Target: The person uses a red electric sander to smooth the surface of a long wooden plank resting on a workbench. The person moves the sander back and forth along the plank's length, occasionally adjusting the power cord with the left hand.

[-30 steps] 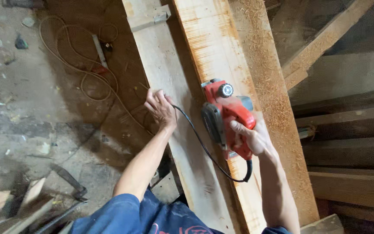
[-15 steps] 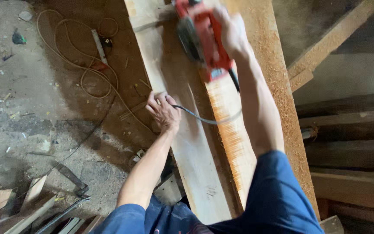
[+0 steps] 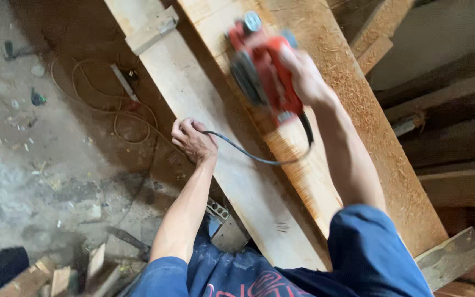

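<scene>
My right hand (image 3: 302, 74) grips the handle of a red and black electric planer (image 3: 259, 66) that rests on a long, freshly cut wooden plank (image 3: 298, 165). My left hand (image 3: 192, 140) lies on the edge of a paler plank (image 3: 232, 170) alongside, its fingers closed around the planer's black power cord (image 3: 237, 151). The cord runs from that hand across the pale plank to the back of the tool.
Sawdust covers a wide board (image 3: 375, 126) to the right of the planed plank. A tan cable (image 3: 122, 113) loops on the dirty concrete floor at left. Wood offcuts (image 3: 56, 278) lie at the lower left. Dark stacked timbers (image 3: 452, 143) fill the right side.
The planer went from close to my body far up the plank, then drew back a little. My left hand stayed on the pale plank with the cord. The view tilted.
</scene>
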